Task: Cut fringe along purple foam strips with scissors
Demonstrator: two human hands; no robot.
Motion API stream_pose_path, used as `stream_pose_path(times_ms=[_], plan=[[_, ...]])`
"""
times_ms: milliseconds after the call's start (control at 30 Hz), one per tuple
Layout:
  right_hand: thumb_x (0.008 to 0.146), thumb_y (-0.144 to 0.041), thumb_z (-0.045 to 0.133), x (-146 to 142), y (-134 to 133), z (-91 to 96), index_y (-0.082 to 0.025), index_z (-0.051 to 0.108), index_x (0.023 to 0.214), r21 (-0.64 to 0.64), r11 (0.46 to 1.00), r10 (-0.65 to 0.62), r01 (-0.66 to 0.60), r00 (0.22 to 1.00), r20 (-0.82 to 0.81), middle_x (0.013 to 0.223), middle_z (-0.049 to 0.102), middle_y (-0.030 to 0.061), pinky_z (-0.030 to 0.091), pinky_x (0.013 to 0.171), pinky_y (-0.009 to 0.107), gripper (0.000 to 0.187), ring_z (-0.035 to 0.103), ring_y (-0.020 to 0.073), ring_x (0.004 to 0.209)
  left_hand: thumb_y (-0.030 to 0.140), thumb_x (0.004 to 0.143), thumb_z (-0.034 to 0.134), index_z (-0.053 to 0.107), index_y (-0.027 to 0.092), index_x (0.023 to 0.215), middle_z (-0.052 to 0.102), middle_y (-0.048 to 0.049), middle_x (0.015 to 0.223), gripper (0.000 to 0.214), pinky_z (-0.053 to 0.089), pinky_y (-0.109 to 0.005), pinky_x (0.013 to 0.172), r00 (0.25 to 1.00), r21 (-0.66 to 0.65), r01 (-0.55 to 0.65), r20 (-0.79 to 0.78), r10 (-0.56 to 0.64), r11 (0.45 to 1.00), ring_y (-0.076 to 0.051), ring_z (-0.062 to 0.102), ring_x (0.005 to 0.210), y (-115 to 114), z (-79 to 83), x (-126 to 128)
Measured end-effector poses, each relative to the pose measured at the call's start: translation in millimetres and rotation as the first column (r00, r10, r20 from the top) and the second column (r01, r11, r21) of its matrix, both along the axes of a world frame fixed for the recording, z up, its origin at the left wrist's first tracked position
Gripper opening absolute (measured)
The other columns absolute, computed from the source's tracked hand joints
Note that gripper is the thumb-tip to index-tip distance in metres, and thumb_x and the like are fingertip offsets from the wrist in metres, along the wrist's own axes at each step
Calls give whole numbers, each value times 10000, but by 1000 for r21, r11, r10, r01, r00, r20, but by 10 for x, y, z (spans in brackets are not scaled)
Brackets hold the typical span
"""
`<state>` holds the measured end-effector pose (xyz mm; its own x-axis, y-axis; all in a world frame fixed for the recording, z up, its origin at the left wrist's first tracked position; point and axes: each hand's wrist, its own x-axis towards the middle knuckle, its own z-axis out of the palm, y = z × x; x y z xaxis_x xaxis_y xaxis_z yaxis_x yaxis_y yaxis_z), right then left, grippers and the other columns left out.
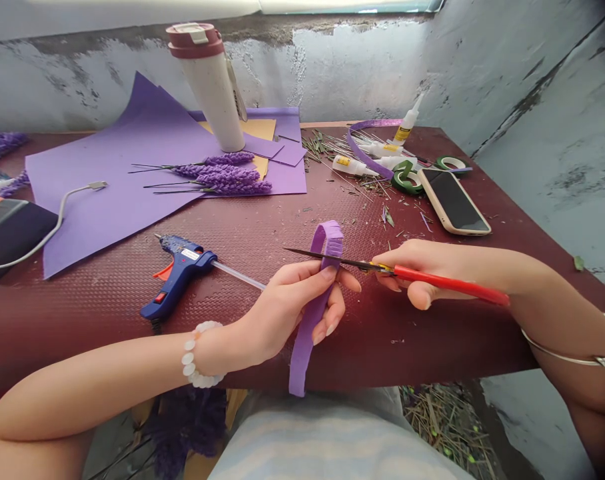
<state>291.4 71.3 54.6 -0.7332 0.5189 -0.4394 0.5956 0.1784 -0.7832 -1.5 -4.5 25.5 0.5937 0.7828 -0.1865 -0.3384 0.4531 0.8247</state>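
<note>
My left hand (292,310) pinches a ruffled purple paper strip (301,357) between thumb and fingers. The strip's upper end curls into a loop above the fingers, and its lower end hangs past the table edge. My right hand (422,267) is shut on a pair of red-handled scissors (452,284). Their dark blades reach left across the strip's loop, close to my left fingertips. I cannot tell whether the strip lies between the blades. A blue hot glue gun (177,277) lies just beyond my left hand, with its glue stick close to that hand.
A maroon ribbed mat (382,340) covers the table, scattered with green clippings. On it are purple paper sheets (117,180), purple paper flower stems (222,175), a white tumbler (210,87), glue tubes (352,165), green tape rolls (406,179) and a phone (452,201). Grey walls bound the back and right.
</note>
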Motion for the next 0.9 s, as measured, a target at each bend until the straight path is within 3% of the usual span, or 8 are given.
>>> stream_pose_path(times_ms=[233,433,633,733,900], plan=[[691,-1092,877,-23,-24,73,-298,631,1007,166,986,-46,17,985,168,934,745,25,485,677,417,889,658,309,774,559,1092,917,706,188,964,612,78,650,446,403,-224,547,986,109,-149,-53,156,983,-82,505,507,-7,-79,65],[708,-988,912,-129,-131,176,-323,598,1043,249,967,-140,56,933,332,934,765,39,540,706,450,808,728,374,808,561,1130,874,703,199,980,639,72,695,427,462,-255,610,947,210,-267,-124,297,940,-92,538,542,5,-118,92],[623,-924,990,-227,-177,128,-318,665,1085,383,916,-228,116,938,262,1016,815,71,557,782,463,828,791,425,914,552,1127,873,712,195,928,657,50,695,438,480,-268,622,941,235,-263,-150,303,936,-108,574,563,18,-126,91],[592,-955,979,-258,-182,95,-318,654,1069,456,878,-265,146,941,209,1028,819,73,539,793,453,860,800,425,951,517,1136,860,682,207,895,653,51,680,431,484,-266,622,934,251,-254,-186,304,934,-107,575,557,30,-113,87],[605,-903,1019,-241,-171,103,-325,664,1058,397,911,-213,115,954,212,817,710,-24,498,718,412,816,697,328,751,490,1131,829,677,208,918,591,80,653,384,459,-267,585,938,284,-225,-195,285,932,-96,511,523,23,-86,77]])
